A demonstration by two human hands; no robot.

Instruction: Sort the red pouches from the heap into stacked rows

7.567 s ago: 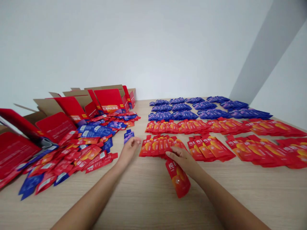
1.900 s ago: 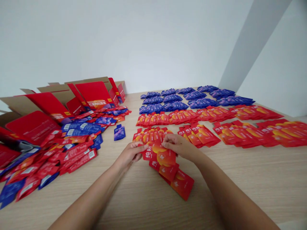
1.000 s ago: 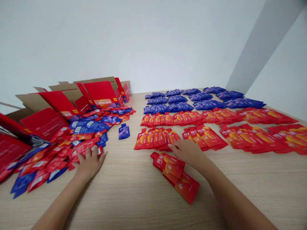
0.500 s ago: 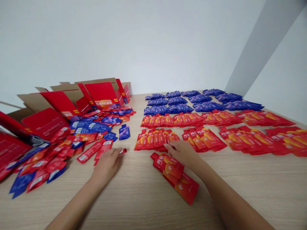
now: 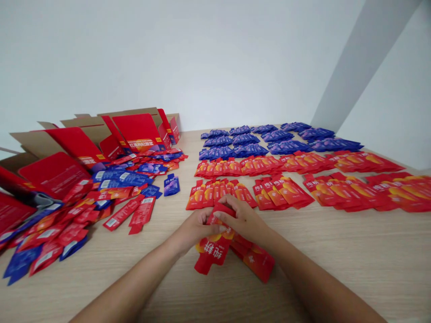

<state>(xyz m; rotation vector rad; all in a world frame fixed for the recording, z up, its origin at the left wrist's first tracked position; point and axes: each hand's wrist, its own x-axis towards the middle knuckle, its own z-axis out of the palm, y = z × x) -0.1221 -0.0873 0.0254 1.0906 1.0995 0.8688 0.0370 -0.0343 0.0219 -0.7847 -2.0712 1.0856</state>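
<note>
Between my two hands is a red sachet (image 5: 215, 252) with orange fruit print, its narrow spout end pointing down toward me. My left hand (image 5: 193, 231) grips it from the left, thumb across the front. From the right, my right hand (image 5: 245, 220) pinches its far end, with fingers bent over it. Partly under my right hand, another red sachet (image 5: 259, 261) lies on the table, and whether more lie beneath is hidden. Just beyond my fingers is a fanned row of red sachets (image 5: 208, 194).
Left, a mixed heap of red and blue sachets (image 5: 117, 177) lies before open red cartons (image 5: 138, 130). One blue sachet (image 5: 171, 185) lies alone. Rows of blue sachets (image 5: 251, 150) and red sachets (image 5: 357, 193) cover the right side of the table (image 5: 161, 287).
My left hand has moved right from beside the heap, bringing a red sachet to the middle. My right hand has moved slightly left and closed on the same sachet.
</note>
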